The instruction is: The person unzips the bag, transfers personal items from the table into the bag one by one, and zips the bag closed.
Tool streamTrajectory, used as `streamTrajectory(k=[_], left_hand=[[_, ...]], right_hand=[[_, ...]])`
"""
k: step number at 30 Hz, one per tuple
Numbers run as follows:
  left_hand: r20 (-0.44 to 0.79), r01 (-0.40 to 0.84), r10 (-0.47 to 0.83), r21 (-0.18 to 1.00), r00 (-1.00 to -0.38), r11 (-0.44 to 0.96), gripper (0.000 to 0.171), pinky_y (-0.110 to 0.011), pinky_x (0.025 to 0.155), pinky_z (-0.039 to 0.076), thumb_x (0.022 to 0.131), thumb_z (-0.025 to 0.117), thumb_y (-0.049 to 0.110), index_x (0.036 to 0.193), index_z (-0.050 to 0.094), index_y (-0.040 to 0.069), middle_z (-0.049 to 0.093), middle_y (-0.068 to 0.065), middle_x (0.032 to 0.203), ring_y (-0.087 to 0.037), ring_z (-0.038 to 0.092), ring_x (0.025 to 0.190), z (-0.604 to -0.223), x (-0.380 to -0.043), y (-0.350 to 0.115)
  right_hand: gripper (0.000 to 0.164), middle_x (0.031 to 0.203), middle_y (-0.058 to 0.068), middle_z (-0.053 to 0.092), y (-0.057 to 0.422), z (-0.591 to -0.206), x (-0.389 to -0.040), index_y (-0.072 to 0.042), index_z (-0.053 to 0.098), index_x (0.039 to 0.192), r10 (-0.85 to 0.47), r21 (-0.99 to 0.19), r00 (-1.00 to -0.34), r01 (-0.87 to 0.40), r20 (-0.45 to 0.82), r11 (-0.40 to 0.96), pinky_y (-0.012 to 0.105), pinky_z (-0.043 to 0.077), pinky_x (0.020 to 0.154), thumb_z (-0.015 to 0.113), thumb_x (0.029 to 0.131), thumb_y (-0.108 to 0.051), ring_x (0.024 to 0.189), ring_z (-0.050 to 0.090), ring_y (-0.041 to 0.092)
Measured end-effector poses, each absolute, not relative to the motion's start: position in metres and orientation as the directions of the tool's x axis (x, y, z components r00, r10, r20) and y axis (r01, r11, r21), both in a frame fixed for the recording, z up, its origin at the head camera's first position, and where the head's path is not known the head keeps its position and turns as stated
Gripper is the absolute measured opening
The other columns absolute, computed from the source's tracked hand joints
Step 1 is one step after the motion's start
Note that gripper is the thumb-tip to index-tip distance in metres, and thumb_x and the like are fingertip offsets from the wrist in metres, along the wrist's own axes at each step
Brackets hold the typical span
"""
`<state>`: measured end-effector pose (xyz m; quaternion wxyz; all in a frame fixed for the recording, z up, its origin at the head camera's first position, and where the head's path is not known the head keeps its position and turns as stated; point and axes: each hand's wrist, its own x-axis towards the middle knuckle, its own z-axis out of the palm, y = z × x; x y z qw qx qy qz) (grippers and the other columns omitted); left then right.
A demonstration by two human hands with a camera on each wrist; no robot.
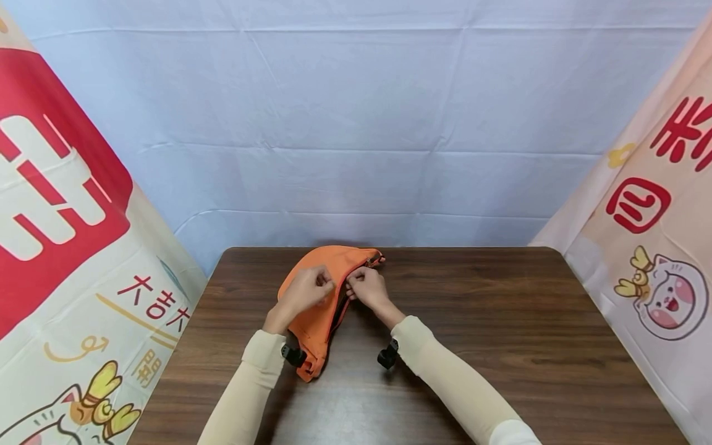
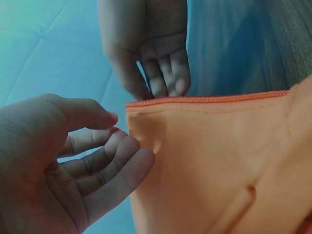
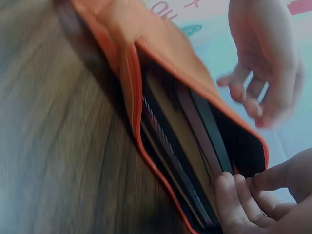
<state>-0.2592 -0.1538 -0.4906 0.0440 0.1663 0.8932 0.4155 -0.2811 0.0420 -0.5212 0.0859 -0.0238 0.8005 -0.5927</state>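
An orange zip bag [image 1: 317,318] stands on the table with its zipped mouth unfastened, facing right. In the right wrist view its dark inside shows an inner zip [image 3: 163,131] and flat brown and dark-edged layers; what these are, I cannot tell. My right hand [image 1: 368,287] pinches the rim near the far end of the mouth, its fingers [image 3: 233,200] just inside. On the other side, my left hand [image 1: 306,289] is beside the bag's outer face, its fingers loosely bent and the thumb apart from them. Nothing is held in it.
The dark wood-grain table [image 1: 500,334] carries the bag near its far edge. Behind it hangs a pale creased cloth [image 1: 356,123]. Printed cloths hang on the left [image 1: 83,259] and right [image 1: 656,247]. A small black camera [image 1: 387,355] is worn on each wrist.
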Motion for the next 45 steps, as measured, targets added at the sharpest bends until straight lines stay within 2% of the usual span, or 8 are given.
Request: streamTrajectory(k=[8, 16, 23, 26, 33, 36, 40, 45], left_hand=[[0.094, 0.239, 0.249, 0.718, -0.964, 0.653, 0.009, -0.028, 0.058, 0.048, 0.106, 0.064, 0.013, 0.100, 0.070, 0.010, 0.070, -0.005, 0.080, -0.013, 0.062, 0.061, -0.495, -0.246, -0.168], [0.103, 0.159, 0.122, 0.686, -0.987, 0.710, 0.010, -0.028, 0.056, 0.047, 0.104, 0.066, 0.014, 0.096, 0.072, 0.011, 0.067, -0.002, 0.074, -0.013, 0.058, 0.057, -0.500, -0.228, -0.188], [0.099, 0.077, 0.015, 0.664, -0.995, 0.743, 0.012, -0.030, 0.057, 0.043, 0.102, 0.068, 0.016, 0.091, 0.070, 0.011, 0.065, -0.003, 0.076, -0.016, 0.052, 0.059, -0.508, -0.217, -0.202], [0.087, 0.029, -0.038, 0.665, -0.996, 0.746, 0.014, -0.029, 0.057, 0.042, 0.101, 0.067, 0.017, 0.088, 0.068, 0.011, 0.062, -0.003, 0.073, -0.016, 0.051, 0.058, -0.510, -0.214, -0.207], [0.007, -0.072, -0.107, 0.697, -0.994, 0.713, 0.017, -0.030, 0.052, 0.049, 0.102, 0.065, 0.022, 0.093, 0.063, 0.008, 0.063, -0.005, 0.071, -0.017, 0.060, 0.054, -0.517, -0.204, -0.217], [-0.058, -0.131, -0.128, 0.714, -0.990, 0.687, 0.022, -0.032, 0.055, 0.055, 0.104, 0.065, 0.027, 0.097, 0.062, 0.006, 0.065, -0.007, 0.074, -0.018, 0.065, 0.055, -0.522, -0.201, -0.219], [-0.132, -0.196, -0.147, 0.740, -0.980, 0.643, 0.030, -0.035, 0.058, 0.062, 0.105, 0.065, 0.034, 0.097, 0.058, 0.007, 0.064, -0.008, 0.072, -0.018, 0.067, 0.056, -0.527, -0.199, -0.221], [-0.210, -0.240, -0.122, 0.745, -0.970, 0.622, 0.054, -0.038, 0.058, 0.064, 0.105, 0.064, 0.051, 0.078, 0.061, 0.005, 0.065, -0.011, 0.068, -0.022, 0.068, 0.056, -0.527, -0.195, -0.220]], right_hand=[[0.030, 0.107, 0.029, 0.075, 0.059, -0.521, -0.294, 0.003, 0.074, 0.116, -0.134, -0.933, -0.990, -0.017, -0.034, 0.360, 0.056, 0.064, 0.083, 0.054, 0.113, -0.018, 0.092, 0.076, 0.046], [0.019, 0.103, 0.023, 0.077, 0.070, -0.517, -0.311, 0.001, 0.073, 0.114, -0.125, -0.868, -0.989, -0.127, 0.076, 0.480, 0.035, 0.062, 0.068, 0.062, 0.108, -0.013, 0.087, 0.077, 0.039], [0.016, 0.111, 0.015, 0.075, 0.078, -0.512, -0.322, -0.003, 0.073, 0.116, -0.131, -0.783, -0.983, -0.184, 0.132, 0.594, 0.041, 0.056, 0.076, 0.064, 0.107, -0.013, 0.090, 0.070, 0.027], [0.016, 0.115, 0.016, 0.070, 0.080, -0.513, -0.326, -0.003, 0.073, 0.117, -0.141, -0.768, -0.980, -0.198, 0.141, 0.609, 0.042, 0.055, 0.077, 0.064, 0.108, -0.013, 0.092, 0.067, 0.029], [0.013, 0.120, 0.019, 0.066, 0.084, -0.517, -0.339, -0.003, 0.075, 0.109, -0.132, -0.693, -0.964, -0.259, 0.232, 0.673, 0.052, 0.050, 0.103, 0.069, 0.103, -0.011, 0.120, 0.058, 0.039], [0.013, 0.123, 0.019, 0.065, 0.086, -0.520, -0.342, -0.002, 0.075, 0.109, -0.127, -0.681, -0.963, -0.257, 0.237, 0.686, 0.052, 0.048, 0.104, 0.069, 0.102, -0.011, 0.123, 0.055, 0.039], [0.021, 0.134, 0.020, 0.061, 0.087, -0.522, -0.343, 0.000, 0.070, 0.121, -0.150, -0.690, -0.968, -0.248, 0.200, 0.680, 0.053, 0.049, 0.106, 0.068, 0.104, -0.012, 0.127, 0.054, 0.039], [0.043, 0.159, 0.023, 0.051, 0.089, -0.524, -0.344, 0.002, 0.057, 0.147, -0.244, -0.665, -0.957, -0.283, 0.154, 0.691, 0.056, 0.046, 0.117, 0.063, 0.107, -0.014, 0.144, 0.050, 0.042]])
